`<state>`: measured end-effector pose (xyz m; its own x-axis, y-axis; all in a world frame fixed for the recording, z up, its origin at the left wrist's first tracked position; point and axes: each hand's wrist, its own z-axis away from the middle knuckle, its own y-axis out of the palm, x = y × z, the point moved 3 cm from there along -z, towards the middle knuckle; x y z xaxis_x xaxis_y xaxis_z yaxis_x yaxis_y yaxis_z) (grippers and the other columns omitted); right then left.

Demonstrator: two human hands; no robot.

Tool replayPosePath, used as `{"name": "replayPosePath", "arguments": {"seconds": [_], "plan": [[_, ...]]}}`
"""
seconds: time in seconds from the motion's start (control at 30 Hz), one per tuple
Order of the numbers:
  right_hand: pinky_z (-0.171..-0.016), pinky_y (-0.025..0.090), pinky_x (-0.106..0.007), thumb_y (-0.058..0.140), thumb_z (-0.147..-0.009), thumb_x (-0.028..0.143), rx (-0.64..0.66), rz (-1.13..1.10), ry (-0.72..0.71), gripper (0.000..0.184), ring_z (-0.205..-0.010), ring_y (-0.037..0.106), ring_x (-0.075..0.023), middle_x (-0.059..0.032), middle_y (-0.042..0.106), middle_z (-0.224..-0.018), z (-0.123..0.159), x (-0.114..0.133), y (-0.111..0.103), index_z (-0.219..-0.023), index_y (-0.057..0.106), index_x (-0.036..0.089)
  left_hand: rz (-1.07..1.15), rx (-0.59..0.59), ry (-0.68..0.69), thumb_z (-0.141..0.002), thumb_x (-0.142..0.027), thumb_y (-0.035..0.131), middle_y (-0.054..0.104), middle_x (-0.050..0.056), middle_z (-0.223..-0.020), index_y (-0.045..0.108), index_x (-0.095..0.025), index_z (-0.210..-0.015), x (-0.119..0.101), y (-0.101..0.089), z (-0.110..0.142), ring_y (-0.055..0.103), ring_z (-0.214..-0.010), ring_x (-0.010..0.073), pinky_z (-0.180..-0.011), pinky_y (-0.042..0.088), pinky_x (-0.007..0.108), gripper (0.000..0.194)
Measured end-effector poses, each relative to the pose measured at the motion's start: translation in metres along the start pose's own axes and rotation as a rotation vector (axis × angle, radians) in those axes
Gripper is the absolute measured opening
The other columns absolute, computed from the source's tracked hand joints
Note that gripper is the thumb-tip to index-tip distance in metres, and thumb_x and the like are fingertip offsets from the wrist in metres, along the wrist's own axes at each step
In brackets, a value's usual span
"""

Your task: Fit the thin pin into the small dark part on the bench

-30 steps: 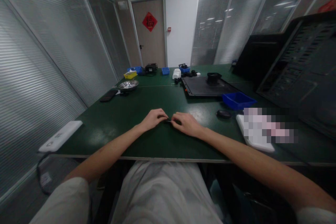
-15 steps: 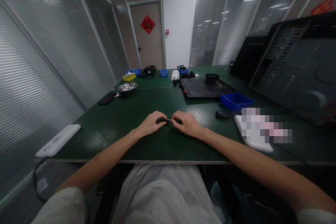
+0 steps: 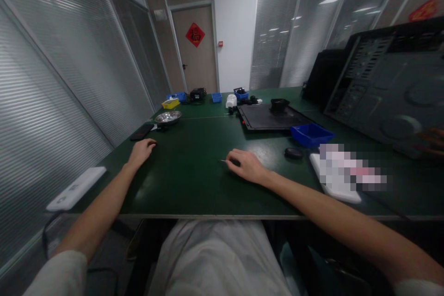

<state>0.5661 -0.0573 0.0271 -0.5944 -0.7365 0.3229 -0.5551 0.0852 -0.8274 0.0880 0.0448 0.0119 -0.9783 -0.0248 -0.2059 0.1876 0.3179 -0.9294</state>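
Observation:
My right hand (image 3: 245,165) rests low over the green table (image 3: 194,194), its fingers closed on a thin, pale rod (image 3: 222,161) whose tip points left. The rest of that piece is hidden in the fingers. Out to the left is my left hand (image 3: 142,151), fingers pinched together beside the black phone (image 3: 141,132). A small dark spot shows at its fingertips, too small to name. Just beyond that hand stands a shiny metal bowl (image 3: 168,117).
To the right are a black mouse (image 3: 293,153), a blue tray (image 3: 312,135), a white slab (image 3: 335,185) partly pixelated, and a large computer case (image 3: 391,88). A black panel (image 3: 267,118) lies farther back. At left sits a white power strip (image 3: 76,189). Another person's hand (image 3: 433,141) shows at the right edge.
My left hand has parted from the right hand and moved left and away, towards the phone and bowl. My right hand has stayed in place with the thin rod.

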Motion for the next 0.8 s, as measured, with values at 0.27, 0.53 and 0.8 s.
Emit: {"name": "replayPosePath", "arguments": {"seconds": [0.27, 0.53, 0.8], "plan": [[-0.068, 0.038, -0.026, 0.054, -0.1, 0.032, 0.004, -0.008, 0.005, 0.016, -0.074, 0.057, -0.0131, -0.0015, 0.065, -0.09, 0.0, 0.001, -0.002, -0.096, 0.065, 0.021, -0.103, -0.077, -0.31, -0.096, -0.029, 0.056, 0.072, 0.016, -0.11, 0.073, -0.007, -0.117, 0.098, -0.017, 0.009, 0.064, -0.105, 0.0301, -0.096, 0.046, 0.038, 0.035], [-0.067, 0.038, -0.026, 0.055, -0.1, 0.032, 0.016, -0.005, 0.002, 0.015, -0.074, 0.058, -0.0132, -0.0014, 0.065, -0.09, -0.001, 0.005, -0.003, -0.096, 0.065, 0.021, -0.109, -0.176, -0.329, -0.097, -0.028, 0.051, 0.07, 0.017, -0.117, 0.071, -0.009, -0.123, 0.099, -0.016, 0.009, 0.062, -0.111, 0.0324, -0.099, 0.046, 0.038, 0.038], [-0.069, 0.039, -0.026, 0.054, -0.1, 0.031, 0.024, -0.015, 0.004, 0.016, -0.075, 0.059, -0.0136, -0.002, 0.066, -0.091, 0.0, 0.008, -0.006, -0.097, 0.066, 0.021, -0.107, -0.192, -0.304, -0.091, -0.021, 0.051, 0.069, 0.019, -0.114, 0.074, -0.008, -0.114, 0.091, -0.022, 0.012, 0.061, -0.109, 0.0321, -0.101, 0.045, 0.039, 0.035]]}}
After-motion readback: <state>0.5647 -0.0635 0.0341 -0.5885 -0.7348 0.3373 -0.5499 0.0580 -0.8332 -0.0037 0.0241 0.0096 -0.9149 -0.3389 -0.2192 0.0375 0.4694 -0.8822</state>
